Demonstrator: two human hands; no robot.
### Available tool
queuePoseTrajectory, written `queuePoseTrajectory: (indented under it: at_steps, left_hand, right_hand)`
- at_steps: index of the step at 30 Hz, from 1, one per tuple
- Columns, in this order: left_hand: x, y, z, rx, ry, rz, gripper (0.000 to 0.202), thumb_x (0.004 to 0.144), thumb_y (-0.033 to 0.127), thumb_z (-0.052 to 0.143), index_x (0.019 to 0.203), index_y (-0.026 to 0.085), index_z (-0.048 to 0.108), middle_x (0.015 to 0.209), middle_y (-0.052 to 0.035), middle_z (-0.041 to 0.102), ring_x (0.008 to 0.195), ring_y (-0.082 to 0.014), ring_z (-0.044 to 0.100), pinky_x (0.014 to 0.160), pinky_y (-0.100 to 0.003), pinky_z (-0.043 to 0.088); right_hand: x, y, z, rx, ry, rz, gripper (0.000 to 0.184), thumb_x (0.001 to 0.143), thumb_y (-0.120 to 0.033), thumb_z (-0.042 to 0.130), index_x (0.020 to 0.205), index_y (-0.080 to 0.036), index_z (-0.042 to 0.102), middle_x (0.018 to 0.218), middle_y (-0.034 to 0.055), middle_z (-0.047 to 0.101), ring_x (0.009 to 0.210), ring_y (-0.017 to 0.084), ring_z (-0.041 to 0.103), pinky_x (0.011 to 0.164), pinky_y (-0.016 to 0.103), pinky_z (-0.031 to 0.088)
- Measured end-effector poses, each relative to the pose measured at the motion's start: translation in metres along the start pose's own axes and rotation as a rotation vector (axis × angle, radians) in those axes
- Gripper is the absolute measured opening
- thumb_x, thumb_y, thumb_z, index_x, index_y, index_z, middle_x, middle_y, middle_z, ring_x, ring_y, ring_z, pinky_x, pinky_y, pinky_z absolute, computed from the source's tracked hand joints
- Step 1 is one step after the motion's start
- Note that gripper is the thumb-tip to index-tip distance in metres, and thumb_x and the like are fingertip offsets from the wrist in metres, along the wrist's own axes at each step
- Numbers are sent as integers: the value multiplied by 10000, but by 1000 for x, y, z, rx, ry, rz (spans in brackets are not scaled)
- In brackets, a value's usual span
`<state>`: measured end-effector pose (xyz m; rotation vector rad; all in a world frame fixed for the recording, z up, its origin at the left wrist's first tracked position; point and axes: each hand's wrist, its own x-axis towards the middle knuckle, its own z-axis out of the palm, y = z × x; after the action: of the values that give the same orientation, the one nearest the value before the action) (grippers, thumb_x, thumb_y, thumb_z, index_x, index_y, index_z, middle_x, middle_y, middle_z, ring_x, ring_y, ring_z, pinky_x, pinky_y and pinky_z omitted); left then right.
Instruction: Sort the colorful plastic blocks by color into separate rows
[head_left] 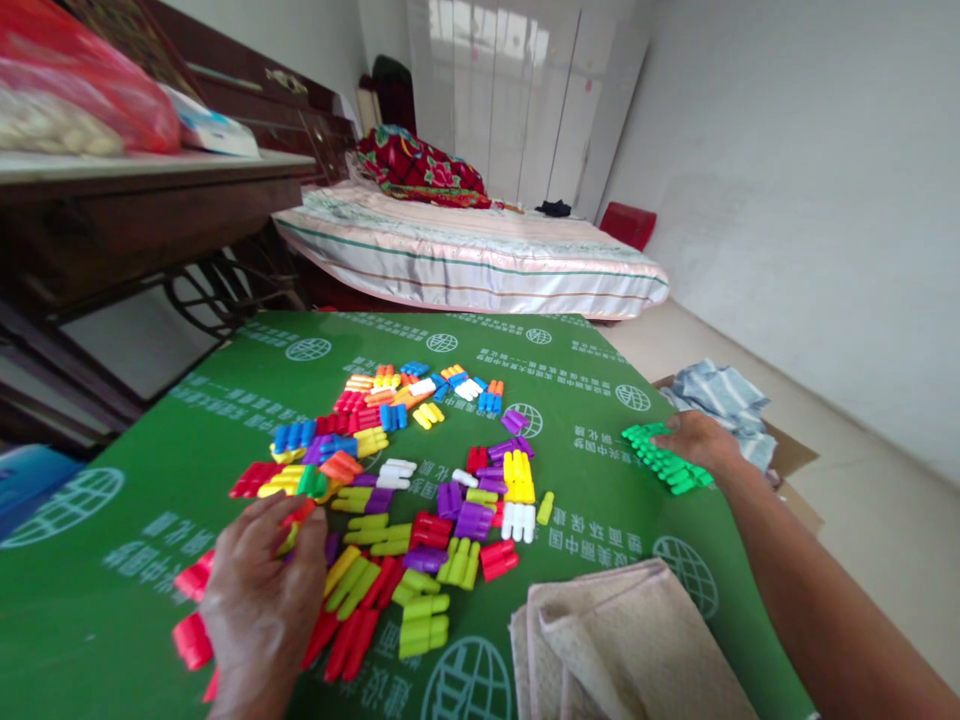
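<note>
Palm down, the left hand (259, 590) lies flat and spread on red blocks (349, 640) near the near-left corner of the green table cover (150, 470), clasping nothing. Loose blocks (450, 500) of many colours cover the middle. A folded beige towel (630, 650) lies at the near edge. At the right edge, the right hand (701, 440) rests on a joined row of green blocks (664, 462); whether its fingers close around the row cannot be told.

Under the fingers of the left hand (259, 590), the loose blocks (420, 480) are smooth, glossy plastic. The green row (664, 462) at the fingers of the right hand (697, 440) is the same shiny plastic. The green sheet (150, 480) beneath them looks slick. The towel (630, 650) nearer than the fingertips is rough, matt cloth.
</note>
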<state>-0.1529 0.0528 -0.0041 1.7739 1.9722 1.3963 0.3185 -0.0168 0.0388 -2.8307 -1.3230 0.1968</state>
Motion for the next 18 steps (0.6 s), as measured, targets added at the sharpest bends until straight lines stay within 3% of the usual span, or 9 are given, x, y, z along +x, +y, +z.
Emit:
queuePoseTrajectory:
  at_steps: [4, 8, 13, 18]
  left_hand:
    - [1, 0, 0, -4, 15, -37, 346, 699, 472, 557, 881, 198, 667, 1080, -77, 653, 999, -269, 630, 966, -421, 481]
    - [5, -2, -3, 4, 30, -50, 337, 708, 459, 552, 878, 193, 671, 1063, -81, 652, 1013, -269, 626, 958, -427, 485]
    - [7, -8, -4, -37, 67, -24, 328, 726, 423, 560, 888, 161, 671, 1076, -106, 648, 1051, -265, 612, 953, -405, 488]
    - [5, -17, -6, 55, 76, 30, 341, 811, 409, 469, 919, 151, 664, 1068, -109, 648, 1039, -223, 614, 951, -347, 491]
  right_hand:
    - [-4, -5, -15, 12, 61, 79, 428, 825, -464, 561, 1105, -165, 686, 1030, 152, 702, 965, 297, 653, 720, 334, 478]
    - [-12, -21, -26, 56, 130, 43, 386, 857, -447, 532, 1111, -198, 681, 1034, 115, 712, 977, 281, 653, 767, 333, 478]
    - [-29, -57, -7, 171, 146, -228, 319, 832, -417, 570, 1043, -216, 700, 1076, 72, 714, 987, 241, 658, 828, 320, 493]
    - [-58, -99, 29, 335, 34, -571, 329, 815, -413, 566, 1044, -221, 705, 1049, 80, 724, 932, 243, 680, 803, 337, 514]
